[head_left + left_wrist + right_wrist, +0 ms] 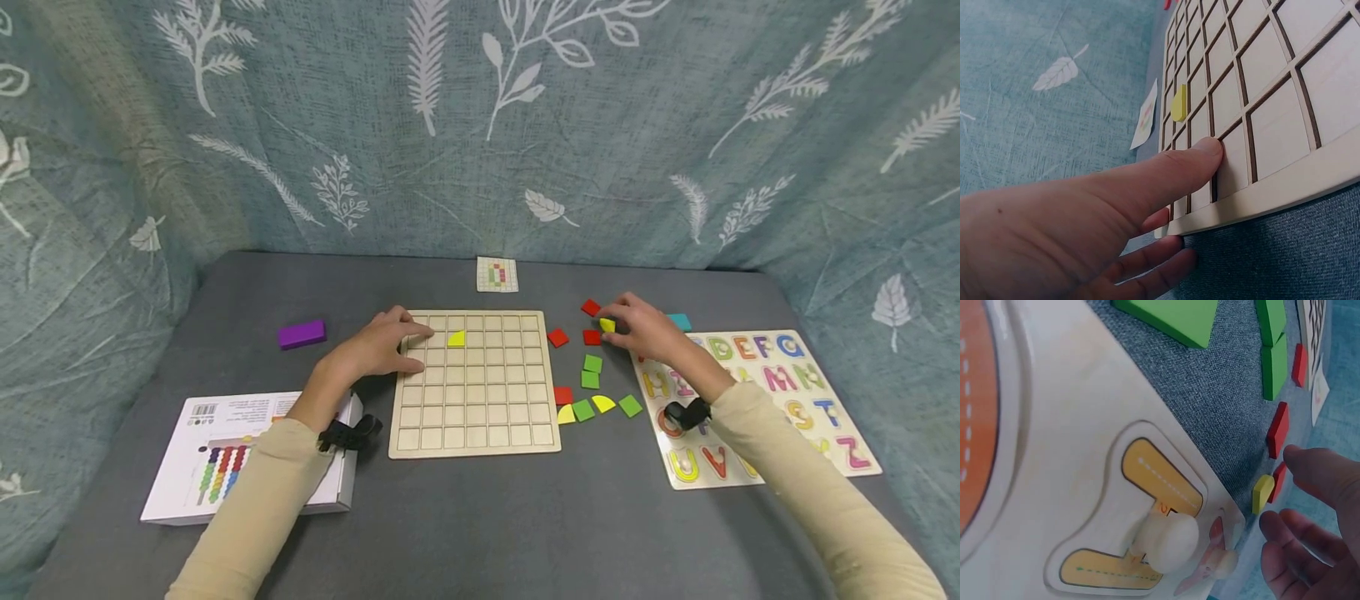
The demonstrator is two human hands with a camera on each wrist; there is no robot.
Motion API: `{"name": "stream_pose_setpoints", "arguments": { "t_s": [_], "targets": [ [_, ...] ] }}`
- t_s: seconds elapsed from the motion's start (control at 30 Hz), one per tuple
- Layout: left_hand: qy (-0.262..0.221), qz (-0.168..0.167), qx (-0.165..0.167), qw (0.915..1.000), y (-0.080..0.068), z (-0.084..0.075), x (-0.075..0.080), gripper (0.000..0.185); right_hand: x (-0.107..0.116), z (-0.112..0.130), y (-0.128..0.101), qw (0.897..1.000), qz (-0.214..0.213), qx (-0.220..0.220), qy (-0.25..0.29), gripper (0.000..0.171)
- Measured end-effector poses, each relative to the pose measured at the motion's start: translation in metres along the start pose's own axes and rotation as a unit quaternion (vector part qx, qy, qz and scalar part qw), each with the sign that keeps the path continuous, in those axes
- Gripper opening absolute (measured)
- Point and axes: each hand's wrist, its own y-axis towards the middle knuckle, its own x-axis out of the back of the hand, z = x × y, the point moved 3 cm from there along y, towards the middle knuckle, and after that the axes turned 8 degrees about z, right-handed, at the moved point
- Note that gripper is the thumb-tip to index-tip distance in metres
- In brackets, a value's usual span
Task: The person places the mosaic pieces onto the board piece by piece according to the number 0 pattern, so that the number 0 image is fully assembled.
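My left hand (382, 343) rests over the left edge of the wooden grid board (476, 455), its thumb (1200, 159) lying on the cells in the left wrist view. The other left fingers extend around the board's corner. A yellow quarter-circle tile (457, 339) sits in a cell near the top. My right hand (637, 327) reaches over another yellow tile (607, 325) on the table, beside red tiles (592, 337). In the right wrist view, thumb and fingers are spread apart around that yellow tile (1262, 494), with a gap showing between it and the fingertips.
Green tiles (592, 363) and more red and yellow ones lie right of the board. A pattern card (497, 274) is behind it. The alphabet puzzle (813, 467) lies at right, with a teal block (680, 322) behind. At left are a white box (180, 458) and a purple block (302, 335).
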Motion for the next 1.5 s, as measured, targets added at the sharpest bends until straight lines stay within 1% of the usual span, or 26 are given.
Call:
{"name": "stream_pose_setpoints", "arguments": {
  "t_s": [0.2, 0.3, 0.53, 0.67, 0.9, 1.13, 1.27, 1.5],
  "targets": [
    [-0.014, 0.005, 0.011, 0.9998, 0.0013, -0.0001, -0.0007, 0.057, 0.0007, 0.0002, -0.0011, 1.000, 0.003, -0.001, 0.000, 0.036],
    [-0.015, 0.005, 0.011, 0.9998, 0.0015, -0.0003, -0.0017, 0.057, 0.0004, -0.0003, -0.0015, 1.000, 0.008, -0.003, 0.001, 0.036],
    [-0.030, 0.002, -0.002, 0.9995, 0.0029, 0.0004, -0.0024, 0.057, 0.0005, -0.0014, -0.0015, 1.000, 0.016, -0.002, 0.007, 0.036],
    [-0.036, 0.004, -0.007, 0.9993, 0.0032, 0.0014, -0.0025, 0.057, 0.0016, -0.0021, -0.0010, 1.000, 0.010, 0.005, 0.006, 0.036],
    [-0.028, -0.001, -0.014, 0.9995, 0.0037, 0.0011, -0.0024, 0.055, 0.0010, -0.0037, -0.0008, 1.000, 0.004, 0.011, 0.009, 0.035],
    [-0.013, -0.010, -0.038, 0.9991, 0.0040, -0.0031, -0.0007, 0.053, -0.0004, -0.0051, 0.0005, 1.000, 0.004, 0.023, 0.014, 0.033],
    [-0.019, -0.006, -0.038, 0.9991, 0.0041, -0.0038, 0.0002, 0.054, 0.0003, -0.0052, 0.0007, 0.999, 0.008, 0.027, 0.016, 0.031],
    [-0.025, 0.002, -0.044, 0.9987, 0.0043, -0.0028, 0.0014, 0.054, 0.0021, -0.0032, 0.0040, 0.999, 0.018, 0.029, 0.004, 0.030]
  ]
}}
